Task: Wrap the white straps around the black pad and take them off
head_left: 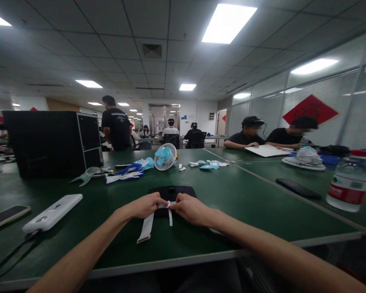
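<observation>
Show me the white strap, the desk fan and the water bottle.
white strap (147, 228), head view, on its hanging length
desk fan (165, 156), head view, on the front grille
water bottle (347, 189), head view, on its label

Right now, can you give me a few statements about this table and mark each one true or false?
1. The left hand and the right hand both pinch narrow white strips over the dark green table. True.
2. The clear plastic water bottle with a red cap stands at the far left. False: it stands at the right.
3. A white oblong power bank lies left of the left hand. True.
4. The right hand holds the small light-blue desk fan. False: the fan stands untouched on the table beyond the hands.
</observation>
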`<state>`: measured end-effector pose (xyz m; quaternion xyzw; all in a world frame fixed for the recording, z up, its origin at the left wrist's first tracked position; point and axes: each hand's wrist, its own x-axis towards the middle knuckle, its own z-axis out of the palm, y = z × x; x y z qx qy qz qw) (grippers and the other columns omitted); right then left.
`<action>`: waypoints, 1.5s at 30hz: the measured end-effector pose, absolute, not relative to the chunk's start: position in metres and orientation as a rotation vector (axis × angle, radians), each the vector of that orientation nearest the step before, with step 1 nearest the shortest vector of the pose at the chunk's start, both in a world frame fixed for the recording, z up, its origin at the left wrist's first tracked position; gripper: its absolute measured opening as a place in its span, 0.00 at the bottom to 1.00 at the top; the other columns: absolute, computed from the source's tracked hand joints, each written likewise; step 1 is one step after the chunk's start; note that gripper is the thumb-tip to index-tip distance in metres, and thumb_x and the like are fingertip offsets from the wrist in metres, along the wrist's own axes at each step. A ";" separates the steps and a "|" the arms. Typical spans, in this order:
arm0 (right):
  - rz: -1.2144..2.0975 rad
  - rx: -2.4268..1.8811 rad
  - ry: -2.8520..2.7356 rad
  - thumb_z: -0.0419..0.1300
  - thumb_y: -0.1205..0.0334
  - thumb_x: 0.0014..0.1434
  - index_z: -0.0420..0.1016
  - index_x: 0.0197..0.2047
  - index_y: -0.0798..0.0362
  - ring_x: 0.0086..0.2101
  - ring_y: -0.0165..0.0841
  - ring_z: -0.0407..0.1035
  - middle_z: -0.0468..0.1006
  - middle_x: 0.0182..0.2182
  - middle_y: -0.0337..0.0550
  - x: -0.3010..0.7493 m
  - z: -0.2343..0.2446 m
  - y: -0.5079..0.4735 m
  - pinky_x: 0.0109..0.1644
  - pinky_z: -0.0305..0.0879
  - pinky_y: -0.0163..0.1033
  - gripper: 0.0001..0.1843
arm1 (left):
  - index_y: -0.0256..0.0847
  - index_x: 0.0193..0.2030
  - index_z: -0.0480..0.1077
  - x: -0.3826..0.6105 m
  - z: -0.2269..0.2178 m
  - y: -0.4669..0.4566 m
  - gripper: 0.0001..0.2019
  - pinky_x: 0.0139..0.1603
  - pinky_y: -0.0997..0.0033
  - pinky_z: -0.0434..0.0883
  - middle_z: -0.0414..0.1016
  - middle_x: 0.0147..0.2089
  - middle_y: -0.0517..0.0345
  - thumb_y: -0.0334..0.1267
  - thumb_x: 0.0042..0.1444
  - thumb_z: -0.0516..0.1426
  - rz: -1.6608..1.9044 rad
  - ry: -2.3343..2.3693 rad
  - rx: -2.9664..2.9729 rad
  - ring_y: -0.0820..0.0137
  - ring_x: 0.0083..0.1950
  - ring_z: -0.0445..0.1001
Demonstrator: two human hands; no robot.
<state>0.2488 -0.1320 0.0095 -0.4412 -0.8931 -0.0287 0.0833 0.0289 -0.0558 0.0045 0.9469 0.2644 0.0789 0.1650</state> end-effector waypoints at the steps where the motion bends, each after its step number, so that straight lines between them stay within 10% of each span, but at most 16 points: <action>1: -0.099 -1.317 -2.665 0.48 0.58 0.63 0.70 0.55 0.44 0.39 0.36 0.64 0.68 0.41 0.47 0.249 0.010 -0.136 0.40 0.61 0.39 0.19 | 0.51 0.55 0.67 0.029 0.004 -0.055 0.21 0.51 0.70 0.62 0.66 0.45 0.58 0.31 0.58 0.45 0.226 0.752 2.702 0.69 0.46 0.66; 13: -0.082 -1.076 -2.704 0.49 0.57 0.63 0.67 0.58 0.52 0.55 0.36 0.59 0.69 0.55 0.46 0.247 0.002 -0.160 0.61 0.50 0.43 0.22 | 0.49 0.55 0.67 0.029 -0.001 -0.055 0.19 0.50 0.69 0.62 0.66 0.46 0.56 0.37 0.61 0.44 0.262 0.774 2.731 0.69 0.46 0.66; 45: 0.336 -1.229 -2.536 0.42 0.52 0.65 0.68 0.57 0.55 0.54 0.35 0.63 0.68 0.56 0.47 0.291 0.018 -0.155 0.60 0.54 0.41 0.25 | 0.44 0.41 0.74 0.020 0.002 -0.050 0.10 0.47 0.71 0.65 0.69 0.46 0.58 0.38 0.57 0.52 0.345 0.894 2.633 0.69 0.45 0.69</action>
